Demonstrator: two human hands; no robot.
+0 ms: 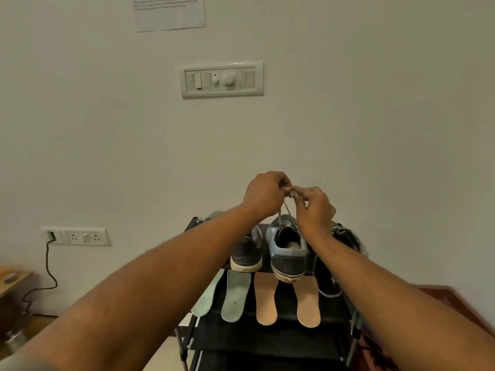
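Now we are working on the shoelace [281, 215] of the blue sneaker [288, 247]. The sneaker sits on the top shelf of the black shoe rack [267, 344], with its heel toward us and sticking out a bit over the edge. Our left hand [263, 195] and our right hand [314, 210] are up above the shoe, close together. Each one pinches a bit of the lace with curled fingers, and the lace runs down from them to the front of the shoe.

We think the lace is thin, soft and floppy, so it can slip away if we hold it loosely. Pinching it near the ends looks like the best way. The sneaker looks light and bendy, so a hard pull on the lace could tip it off the shelf. Gentle pulls seem safer.

A dark sneaker [246, 254] stands just beside the blue one on the left. Another shoe [348, 236] is on the right, partly hidden by our right hand. On the shelf below lie two green insoles [235, 295] and two peach insoles [265, 298], side by side.

The rack stands against a plain pale wall. On the wall we see a switch panel [222, 79], a sheet of paper [170, 12] high up, and a wall socket [80, 236] low on the left with a black cable [49, 266] hanging from it.
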